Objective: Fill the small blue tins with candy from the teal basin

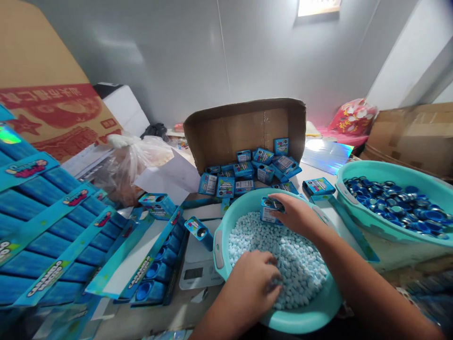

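A turquoise basin (300, 323) full of small pale blue candies (300, 269) stands right in front of me. My right hand (295, 212) grips a small blue candy box (269, 212) above the candies, at the far side of the basin. My left hand (253, 278) is down at the surface of the candies, its fingers loosely curled and apart; whatever lies under the palm is hidden. Left of the basin, another blue box (198, 231) leans on a white digital scale (193, 276).
Behind the basin, an open cardboard carton (244, 125) holds several blue boxes (244, 170). A second turquoise basin (385, 226) with blue round caps (399, 203) stands right. At left are an open display tray (152, 269) and stacked packed trays (46, 226).
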{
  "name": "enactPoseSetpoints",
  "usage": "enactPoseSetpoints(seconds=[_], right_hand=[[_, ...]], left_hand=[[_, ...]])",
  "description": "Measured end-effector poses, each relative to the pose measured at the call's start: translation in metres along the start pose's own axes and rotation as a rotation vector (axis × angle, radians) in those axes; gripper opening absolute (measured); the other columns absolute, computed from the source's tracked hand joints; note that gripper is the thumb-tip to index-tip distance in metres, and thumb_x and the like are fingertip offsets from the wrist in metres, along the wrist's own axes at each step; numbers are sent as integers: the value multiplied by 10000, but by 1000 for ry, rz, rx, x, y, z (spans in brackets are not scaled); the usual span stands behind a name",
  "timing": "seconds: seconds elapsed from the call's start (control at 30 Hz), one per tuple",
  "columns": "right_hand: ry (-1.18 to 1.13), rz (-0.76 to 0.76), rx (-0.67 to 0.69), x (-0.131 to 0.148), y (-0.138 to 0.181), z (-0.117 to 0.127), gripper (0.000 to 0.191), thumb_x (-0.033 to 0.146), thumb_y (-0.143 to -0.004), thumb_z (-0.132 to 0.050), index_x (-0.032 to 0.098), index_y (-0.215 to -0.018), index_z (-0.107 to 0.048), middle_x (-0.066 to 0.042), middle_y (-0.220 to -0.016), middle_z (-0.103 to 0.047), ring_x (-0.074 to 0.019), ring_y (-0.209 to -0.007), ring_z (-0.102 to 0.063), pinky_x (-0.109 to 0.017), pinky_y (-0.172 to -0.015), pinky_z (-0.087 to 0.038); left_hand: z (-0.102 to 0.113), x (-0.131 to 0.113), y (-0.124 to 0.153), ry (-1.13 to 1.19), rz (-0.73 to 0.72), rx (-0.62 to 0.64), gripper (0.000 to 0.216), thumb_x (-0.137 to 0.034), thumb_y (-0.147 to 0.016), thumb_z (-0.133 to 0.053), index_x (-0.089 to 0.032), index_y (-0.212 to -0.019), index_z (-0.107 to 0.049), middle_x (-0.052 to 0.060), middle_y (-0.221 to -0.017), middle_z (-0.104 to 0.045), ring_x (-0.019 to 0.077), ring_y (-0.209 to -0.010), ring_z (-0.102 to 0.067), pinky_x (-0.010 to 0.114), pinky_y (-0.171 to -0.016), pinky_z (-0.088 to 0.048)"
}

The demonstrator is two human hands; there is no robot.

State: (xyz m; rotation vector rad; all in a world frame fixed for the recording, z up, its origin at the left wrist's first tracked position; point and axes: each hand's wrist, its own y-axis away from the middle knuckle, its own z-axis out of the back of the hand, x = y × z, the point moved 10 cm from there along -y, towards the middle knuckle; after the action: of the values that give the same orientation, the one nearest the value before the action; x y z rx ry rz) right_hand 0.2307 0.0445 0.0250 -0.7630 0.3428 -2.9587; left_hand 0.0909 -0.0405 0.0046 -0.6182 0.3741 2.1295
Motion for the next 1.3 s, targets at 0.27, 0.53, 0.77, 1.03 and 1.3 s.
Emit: enactPoseSetpoints(seconds=[0.27,0.53,0.77,1.03,1.3], right_hand=[[-37,-3,18,-1,-1,-1,413,260,-866,-636,208,-1275,-618,-94,-1283,-660,-280,-1186,-617,-445,-1024,-492],[-52,6,5,0,1,0,403,266,-867,-616,197,-1264,-624,-102,-1284,-658,-285,-1179,-619,-448,-1012,-495],[-58,9,11,1,2,-1,399,264,-848,-634,215,-1244,-633,-79,-1241,-680,-268,-1096,-653,-425,-963,-517],[-109,0,54,8,4,0,408,248,-854,-629,179,-1256,-636,-110,-1261,-671,-311,-1132,-635,-440,-979,-498],[-98,4,65,8,3,-4,408,261,-857,-630,203,-1261,-644,-114,-1268,-670,-317,-1146,-632,-438,-990,-490]], left_hand=[[143,143,84,-135,573,-817,460,-394,-819,-633,-193,-1233,-645,149,-1497,-387,355,-1397,-378,540,-1185,-282],[96,188,80,270,571,-554,811,-516,-774,-678,-213,-1472,-396,117,-1512,-431,292,-1407,-416,465,-1179,-336],[171,125,130,-126,444,-992,720,-638,-756,-688,-302,-1376,-544,31,-1403,-558,305,-1346,-483,438,-1171,-365],[222,167,164,-287,894,-1154,664,-697,-701,-686,-277,-1211,-620,50,-1203,-660,349,-1129,-620,492,-997,-503],[204,199,158,-264,997,-1025,683,-750,-668,-651,-231,-1105,-570,111,-1140,-651,378,-1087,-624,478,-919,-520]])
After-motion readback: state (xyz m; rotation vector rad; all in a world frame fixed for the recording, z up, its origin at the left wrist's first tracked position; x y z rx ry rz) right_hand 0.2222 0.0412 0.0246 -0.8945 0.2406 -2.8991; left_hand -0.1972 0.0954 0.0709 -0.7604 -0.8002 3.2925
